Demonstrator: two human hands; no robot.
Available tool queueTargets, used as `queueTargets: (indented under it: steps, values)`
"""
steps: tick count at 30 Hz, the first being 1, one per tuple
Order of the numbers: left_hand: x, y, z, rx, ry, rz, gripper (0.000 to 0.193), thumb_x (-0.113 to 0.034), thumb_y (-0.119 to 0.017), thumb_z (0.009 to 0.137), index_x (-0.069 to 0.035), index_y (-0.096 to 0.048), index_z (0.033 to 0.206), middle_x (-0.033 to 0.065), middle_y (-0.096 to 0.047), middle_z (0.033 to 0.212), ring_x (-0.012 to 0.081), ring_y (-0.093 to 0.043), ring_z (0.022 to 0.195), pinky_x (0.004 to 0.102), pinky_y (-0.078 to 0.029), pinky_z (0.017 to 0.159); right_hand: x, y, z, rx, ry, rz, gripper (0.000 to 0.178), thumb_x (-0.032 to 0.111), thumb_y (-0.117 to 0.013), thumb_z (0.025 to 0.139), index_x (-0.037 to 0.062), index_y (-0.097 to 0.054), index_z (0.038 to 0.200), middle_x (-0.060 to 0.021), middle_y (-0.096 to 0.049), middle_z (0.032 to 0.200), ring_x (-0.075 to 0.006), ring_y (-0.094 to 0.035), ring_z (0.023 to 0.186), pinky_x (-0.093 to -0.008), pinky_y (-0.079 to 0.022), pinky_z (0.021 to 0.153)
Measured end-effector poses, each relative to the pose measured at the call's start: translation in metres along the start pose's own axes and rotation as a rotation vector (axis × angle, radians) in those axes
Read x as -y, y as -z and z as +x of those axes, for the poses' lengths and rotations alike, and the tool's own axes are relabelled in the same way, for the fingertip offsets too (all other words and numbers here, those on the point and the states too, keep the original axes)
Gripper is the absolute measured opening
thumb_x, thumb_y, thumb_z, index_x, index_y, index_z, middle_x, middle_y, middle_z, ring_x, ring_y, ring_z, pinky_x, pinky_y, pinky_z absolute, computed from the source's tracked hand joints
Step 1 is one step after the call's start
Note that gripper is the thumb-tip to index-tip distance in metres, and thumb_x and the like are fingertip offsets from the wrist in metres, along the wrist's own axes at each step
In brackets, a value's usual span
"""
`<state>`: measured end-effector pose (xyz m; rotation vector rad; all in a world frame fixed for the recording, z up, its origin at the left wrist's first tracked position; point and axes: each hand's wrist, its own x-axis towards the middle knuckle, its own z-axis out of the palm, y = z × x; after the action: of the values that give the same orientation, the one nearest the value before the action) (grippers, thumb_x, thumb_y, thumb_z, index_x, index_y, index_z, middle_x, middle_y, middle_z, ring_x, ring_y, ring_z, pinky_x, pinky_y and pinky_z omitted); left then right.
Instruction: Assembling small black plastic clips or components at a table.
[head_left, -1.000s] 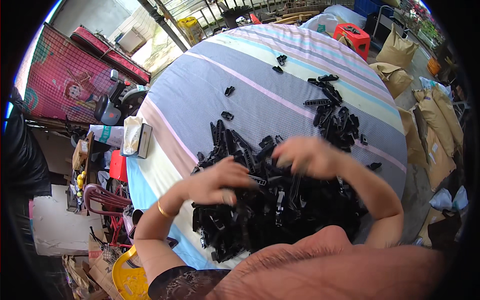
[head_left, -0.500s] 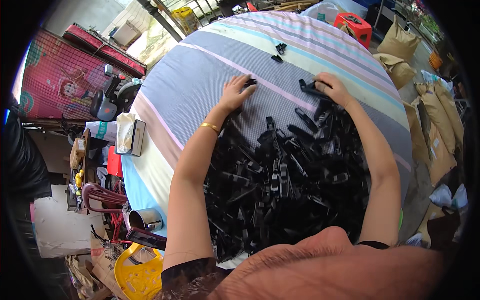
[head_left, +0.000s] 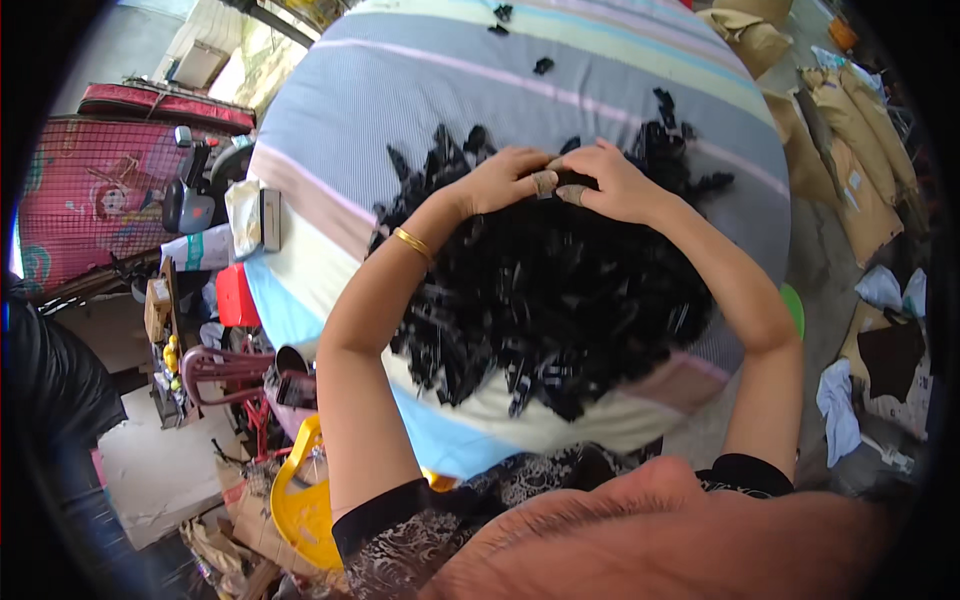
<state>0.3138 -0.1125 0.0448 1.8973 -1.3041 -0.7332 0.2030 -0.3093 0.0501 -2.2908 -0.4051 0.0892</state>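
Observation:
A large heap of small black plastic pieces (head_left: 550, 300) lies on the cloth-covered round table (head_left: 340, 120). At its far side, my left hand (head_left: 510, 180) and my right hand (head_left: 612, 182) meet fingertip to fingertip, arched over the pieces. Thumbs stand apart from the curved fingers, with dark pieces showing in the gaps. Some wrapping covers the thumb tips. Neither hand visibly grips a single piece. A gold bangle (head_left: 412, 243) circles my left wrist. More black pieces stick out beyond both hands, left and right.
Three stray black pieces, one of them a small clump (head_left: 543, 66), lie farther out on the cloth. A tissue box (head_left: 268, 220) sits on the left table edge. Below left is a yellow plastic chair (head_left: 305, 510). Brown sacks (head_left: 850, 160) stand at the right.
My hands have come together from apart. The pieces my right hand held are no longer distinguishable. The heap looks more gathered, with cloth now showing on its near side. The view has shifted.

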Motion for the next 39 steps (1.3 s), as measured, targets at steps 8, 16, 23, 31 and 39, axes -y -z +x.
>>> queueTargets:
  steps: [8,16,23,31,39]
  values:
    - [-0.071,-0.068,-0.062,-0.256,0.003,0.427,0.044,-0.038,-0.057,0.087,-0.007,-0.056,0.118,0.0109,-0.054,0.124,0.0294,-0.047,0.118,0.0511,-0.032,0.099,0.048,-0.028,-0.088,-0.354,0.213,-0.32,0.035,0.012,-0.067,0.076,0.0099,-0.06,0.111,-0.0045,-0.06,0.115,-0.0248,-0.049,0.121,-0.0475,-0.028,0.107]
    - [-0.151,-0.143,-0.125,-0.659,-0.099,0.483,0.037,-0.015,-0.07,0.071,-0.004,-0.06,0.105,0.0119,-0.056,0.107,0.0322,-0.051,0.105,0.0433,-0.039,0.094,0.065,-0.046,-0.191,-0.713,-0.084,0.042,0.036,0.011,-0.078,0.069,0.0027,-0.065,0.101,-0.0078,-0.064,0.089,-0.023,-0.058,0.085,-0.0312,-0.049,0.074]
    - [-0.202,-0.273,-0.186,-0.715,0.407,-0.302,0.065,-0.005,-0.075,0.07,-0.004,-0.045,0.128,0.0099,-0.053,0.107,0.0202,-0.057,0.089,0.0323,-0.051,0.075,0.1,-0.124,-0.245,-0.504,-0.283,0.458,0.037,0.011,-0.078,0.072,0.0002,-0.062,0.104,-0.0034,-0.061,0.078,-0.009,-0.053,0.064,-0.0234,-0.044,0.056]
    - [-0.185,-0.293,-0.219,-0.586,0.432,-0.542,0.058,0.0,-0.069,0.074,-0.002,-0.045,0.127,0.0119,-0.06,0.102,0.018,-0.062,0.084,0.0292,-0.052,0.07,0.14,-0.178,-0.258,-0.177,-0.488,0.882,0.039,0.018,-0.062,0.088,0.0001,-0.051,0.121,-0.0078,-0.064,0.089,-0.012,-0.06,0.072,-0.0256,-0.048,0.063]
    - [-0.131,-0.278,-0.248,-0.268,0.266,-0.319,0.033,-0.005,-0.06,0.081,-0.003,-0.059,0.114,0.0121,-0.059,0.101,0.0239,-0.061,0.084,0.0322,-0.05,0.076,0.12,-0.146,-0.252,-0.264,-0.196,-0.232,0.035,0.007,-0.06,0.073,0.0062,-0.061,0.108,-0.0093,-0.054,0.096,-0.0295,-0.055,0.09,-0.0382,-0.048,0.075]
